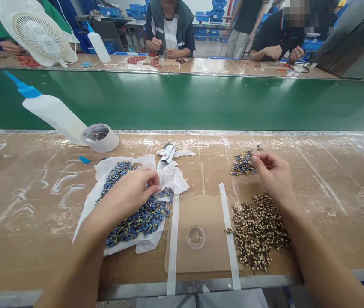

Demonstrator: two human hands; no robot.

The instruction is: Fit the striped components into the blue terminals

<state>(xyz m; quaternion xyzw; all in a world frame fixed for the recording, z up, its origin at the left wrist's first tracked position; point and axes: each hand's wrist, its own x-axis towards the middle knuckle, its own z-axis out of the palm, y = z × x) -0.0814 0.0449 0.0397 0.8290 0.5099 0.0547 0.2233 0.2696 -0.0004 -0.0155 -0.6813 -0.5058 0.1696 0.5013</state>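
Note:
My left hand (130,192) rests on a heap of small blue parts (140,220) lying on a white plastic sheet (169,175); its fingers are curled into the heap as if pinching some. My right hand (273,173) reaches over to a small pile of blue parts (242,164), fingers bent and pinched at the pile's edge. Below that wrist lies a larger pile of brown and yellow parts (259,233). A small clear dish (196,236) sits on a taped cardboard square (201,252) between the piles.
A white squeeze bottle with blue tip (53,112) leans on a tape roll (101,137) at the left. A green conveyor belt (201,100) runs behind the bench. A white fan (39,34) and other people working stand beyond it.

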